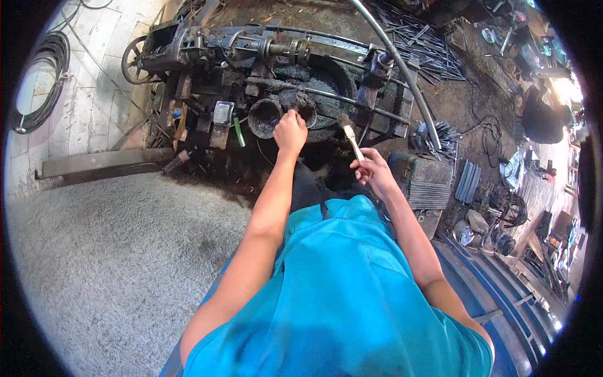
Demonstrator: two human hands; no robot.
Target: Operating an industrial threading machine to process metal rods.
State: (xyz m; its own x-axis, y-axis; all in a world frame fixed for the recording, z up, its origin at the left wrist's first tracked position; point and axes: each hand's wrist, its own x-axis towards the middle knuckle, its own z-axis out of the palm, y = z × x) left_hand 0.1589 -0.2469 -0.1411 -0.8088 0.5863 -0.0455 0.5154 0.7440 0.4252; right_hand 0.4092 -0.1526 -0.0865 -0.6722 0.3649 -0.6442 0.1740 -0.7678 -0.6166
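My right hand (375,174) is closed round the handle of a paint brush (350,134). The brush points up and to the left, its dark bristles beside the machine's bed. My left hand (291,133) reaches to the round metal cups in front of the machine, its fingers bent together at the right cup (307,108). Whatever lies between those fingers is hidden. The left cup (264,117) is dark inside. Behind the cups, a wide round pan (336,78) holds grey metal shavings. A dark, greasy machine (239,44) with a handwheel (136,60) runs across the far side.
A long metal pipe (408,72) slants across the right. Many thin rods (414,41) lie beyond it. Grey shavings (125,251) cover the left floor. A ribbed metal block (427,188) stands right of my arm. Coiled cable (47,81) hangs far left.
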